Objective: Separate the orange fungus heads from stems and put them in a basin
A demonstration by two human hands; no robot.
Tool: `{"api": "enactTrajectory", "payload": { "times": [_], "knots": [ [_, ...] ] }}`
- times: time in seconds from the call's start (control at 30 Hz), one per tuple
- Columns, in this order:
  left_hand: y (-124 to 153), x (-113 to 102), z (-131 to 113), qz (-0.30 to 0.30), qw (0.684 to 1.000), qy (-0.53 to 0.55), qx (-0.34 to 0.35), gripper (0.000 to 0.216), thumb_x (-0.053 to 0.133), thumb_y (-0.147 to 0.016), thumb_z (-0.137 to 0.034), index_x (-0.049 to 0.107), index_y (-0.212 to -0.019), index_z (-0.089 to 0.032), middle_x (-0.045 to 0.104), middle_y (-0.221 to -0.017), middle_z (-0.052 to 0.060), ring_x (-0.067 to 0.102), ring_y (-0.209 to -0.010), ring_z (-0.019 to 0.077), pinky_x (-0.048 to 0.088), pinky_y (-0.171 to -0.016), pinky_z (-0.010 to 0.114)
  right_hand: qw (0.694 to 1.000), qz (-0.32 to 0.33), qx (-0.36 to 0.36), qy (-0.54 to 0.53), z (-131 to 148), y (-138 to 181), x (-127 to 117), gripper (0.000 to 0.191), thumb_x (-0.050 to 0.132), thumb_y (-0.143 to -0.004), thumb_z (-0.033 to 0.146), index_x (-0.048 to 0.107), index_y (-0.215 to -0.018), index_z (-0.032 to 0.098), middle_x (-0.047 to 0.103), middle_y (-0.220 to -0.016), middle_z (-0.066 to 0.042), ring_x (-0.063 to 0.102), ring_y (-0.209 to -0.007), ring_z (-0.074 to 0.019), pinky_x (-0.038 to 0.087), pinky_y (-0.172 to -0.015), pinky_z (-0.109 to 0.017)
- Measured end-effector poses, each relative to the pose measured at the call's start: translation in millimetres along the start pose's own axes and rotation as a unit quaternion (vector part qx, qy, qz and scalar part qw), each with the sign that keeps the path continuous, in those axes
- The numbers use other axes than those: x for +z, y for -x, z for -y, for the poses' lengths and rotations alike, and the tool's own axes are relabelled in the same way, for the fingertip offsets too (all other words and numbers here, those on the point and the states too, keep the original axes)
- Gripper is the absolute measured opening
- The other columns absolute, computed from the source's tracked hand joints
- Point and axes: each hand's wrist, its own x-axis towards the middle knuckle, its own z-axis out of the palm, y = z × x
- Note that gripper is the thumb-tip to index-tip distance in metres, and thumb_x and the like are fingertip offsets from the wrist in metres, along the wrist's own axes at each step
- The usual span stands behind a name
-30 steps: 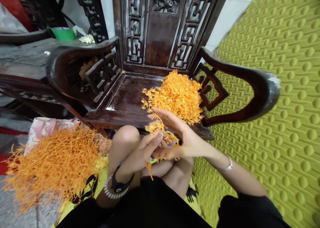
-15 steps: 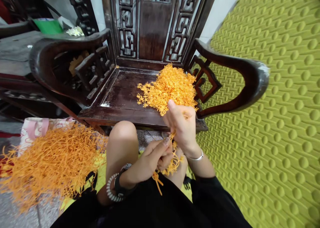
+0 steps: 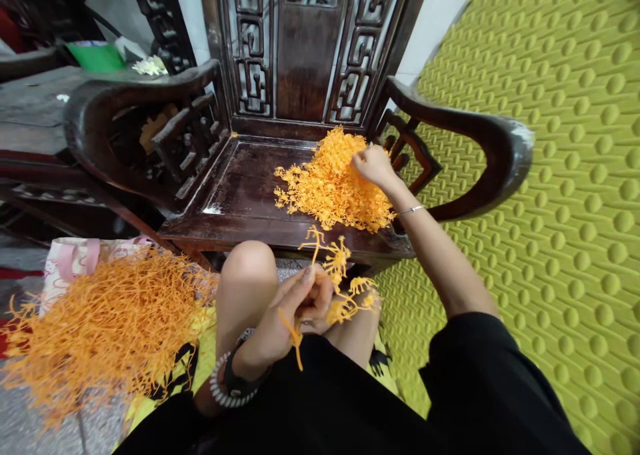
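Observation:
My left hand (image 3: 300, 298) is above my lap, its thumb and fingers pinched on a thin orange plastic strand. Branched orange pieces (image 3: 336, 260) hang beside these fingers, in front of my right knee, and a short strand end (image 3: 293, 338) sticks out below the hand. My right hand (image 3: 374, 165) is closed at the right side of a heap of small, spidery orange plastic pieces (image 3: 325, 192). That heap lies on the seat of a dark carved wooden chair (image 3: 235, 182). The right hand's fingertips are turned away, so whatever is in them is hidden.
A large pile of long orange strands (image 3: 115, 322) lies at lower left, against a pink-and-white bag (image 3: 63, 268). The chair's curved right armrest (image 3: 500, 148) juts toward me. A yellow-green bumpy foam sheet (image 3: 565, 242) covers the right side. A green container (image 3: 97, 56) stands on the side table.
My right hand has moved from beside the left hand up and forward to the heap on the seat. My left hand has shifted slightly left, its branched pieces now spread out.

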Motion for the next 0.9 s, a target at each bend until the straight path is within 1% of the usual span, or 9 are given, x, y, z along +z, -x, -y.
{"api": "enactTrajectory", "payload": {
  "times": [0.07, 0.2, 0.3, 0.37, 0.5, 0.6, 0.73, 0.8, 0.9],
  "knots": [
    [-1, 0, -2, -0.029, 0.999, -0.026, 0.029, 0.037, 0.041, -0.098, -0.047, 0.050, -0.077, -0.017, 0.026, -0.054, -0.007, 0.021, -0.049, 0.0077, 0.018, -0.050, 0.022, 1.000, -0.001, -0.011, 0.012, 2, 7, 7, 0.022, 0.057, -0.086, 0.031, 0.063, -0.075, 0.012, 0.063, -0.089, -0.015, 0.057, -0.099, -0.0297, 0.043, -0.088, -0.047],
    [-5, -5, -4, -0.074, 0.991, -0.086, 0.067, 0.037, 0.038, -0.100, -0.047, 0.054, -0.083, -0.018, 0.033, -0.056, -0.006, 0.029, -0.052, 0.0084, 0.024, -0.053, 0.023, 0.970, -0.182, -0.104, -0.123, 31, 53, -17, 0.034, 0.053, -0.088, 0.050, 0.060, -0.081, 0.017, 0.064, -0.093, -0.011, 0.057, -0.096, -0.0245, 0.043, -0.089, -0.042],
    [-13, -8, -2, -0.112, 0.981, -0.135, 0.080, 0.038, 0.039, -0.099, -0.049, 0.055, -0.083, -0.018, 0.034, -0.057, -0.005, 0.031, -0.053, 0.0092, 0.026, -0.054, 0.024, 0.934, 0.027, -0.180, -0.309, 69, 112, -42, 0.059, 0.021, -0.097, 0.060, 0.051, -0.068, 0.019, 0.056, -0.063, -0.003, 0.052, -0.059, -0.0130, 0.042, -0.062, -0.030],
    [-16, -8, -1, -0.129, 0.974, -0.169, 0.083, 0.041, 0.042, -0.097, -0.053, 0.055, -0.079, -0.018, 0.036, -0.057, -0.004, 0.032, -0.053, 0.0097, 0.026, -0.053, 0.025, 0.906, 0.172, -0.198, -0.331, 92, 151, -54, 0.053, 0.031, -0.096, 0.061, 0.049, -0.069, 0.019, 0.050, -0.056, 0.002, 0.045, -0.050, -0.0089, 0.035, -0.052, -0.026],
    [-10, -4, 0, -0.085, 0.979, -0.181, 0.041, 0.041, 0.045, -0.096, -0.053, 0.053, -0.077, -0.018, 0.035, -0.054, -0.005, 0.027, -0.048, 0.0082, 0.022, -0.047, 0.024, 0.912, 0.186, -0.177, -0.319, 111, 185, -68, 0.042, 0.045, -0.098, 0.040, 0.039, -0.062, 0.020, 0.034, -0.051, 0.006, 0.032, -0.045, -0.0059, 0.026, -0.046, -0.024],
    [3, -4, 0, -0.041, 0.991, -0.125, 0.014, 0.037, 0.042, -0.098, -0.048, 0.053, -0.080, -0.018, 0.030, -0.047, -0.008, 0.019, -0.042, 0.0064, 0.016, -0.041, 0.021, 0.907, -0.041, -0.158, -0.387, 93, 153, -85, 0.042, 0.047, -0.097, 0.038, 0.033, -0.061, 0.023, 0.032, -0.052, 0.005, 0.032, -0.046, -0.0081, 0.026, -0.045, -0.025],
    [11, -9, -6, -0.076, 0.995, -0.049, 0.047, 0.035, 0.041, -0.100, -0.044, 0.055, -0.082, -0.017, 0.022, -0.044, -0.011, 0.014, -0.039, 0.0058, 0.018, -0.041, 0.018, 0.830, -0.417, -0.100, -0.358, 49, 66, -93, 0.034, 0.025, -0.102, 0.030, 0.027, -0.068, 0.026, 0.027, -0.062, 0.004, 0.025, -0.052, -0.0105, 0.027, -0.052, -0.027],
    [6, -10, -12, -0.099, 0.992, -0.016, 0.083, 0.033, 0.043, -0.099, -0.042, 0.056, -0.080, -0.017, 0.023, -0.047, -0.010, 0.017, -0.043, 0.0064, 0.024, -0.045, 0.017, 0.955, -0.220, -0.046, -0.194, 33, 34, -74, 0.026, 0.034, -0.098, 0.024, 0.039, -0.073, 0.024, 0.040, -0.068, 0.001, 0.038, -0.062, -0.0118, 0.038, -0.064, -0.028],
    [-4, -11, -21, -0.095, 0.986, 0.038, 0.133, 0.033, 0.046, -0.098, -0.039, 0.055, -0.075, -0.018, 0.024, -0.050, -0.008, 0.021, -0.047, 0.0079, 0.032, -0.051, 0.017, 0.993, -0.063, -0.019, -0.097, 20, 17, -30, 0.010, 0.061, -0.077, 0.012, 0.054, -0.075, 0.019, 0.054, -0.075, -0.005, 0.049, -0.085, -0.0205, 0.041, -0.088, -0.042]
  ]
}}
